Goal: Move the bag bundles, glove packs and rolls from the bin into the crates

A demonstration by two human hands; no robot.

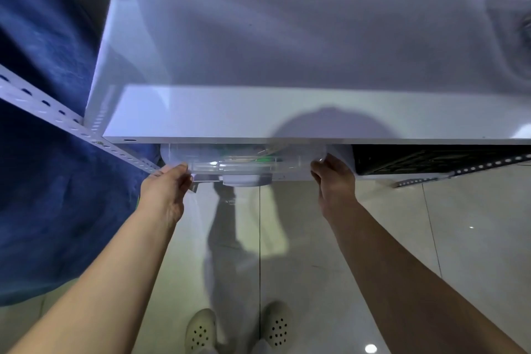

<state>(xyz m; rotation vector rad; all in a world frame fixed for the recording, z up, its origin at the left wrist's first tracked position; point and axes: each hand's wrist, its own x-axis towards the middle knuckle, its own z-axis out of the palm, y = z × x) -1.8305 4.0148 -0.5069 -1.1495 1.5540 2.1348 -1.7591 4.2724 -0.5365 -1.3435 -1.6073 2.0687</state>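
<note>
A clear plastic bin (244, 162) sits on a lower shelf, mostly hidden under the white upper shelf board (287, 112). Only its front edge and lid latch show, with something green dimly visible inside. My left hand (165, 188) grips the bin's left front corner. My right hand (334, 181) grips its right front corner. The bag bundles, glove packs and rolls are hidden from view.
A black lattice crate (431, 159) stands on the same lower shelf to the right of the bin. A perforated white shelf rail (57, 116) runs diagonally at left, with blue fabric (43, 181) behind it. Glossy floor tiles and my two shoes lie below.
</note>
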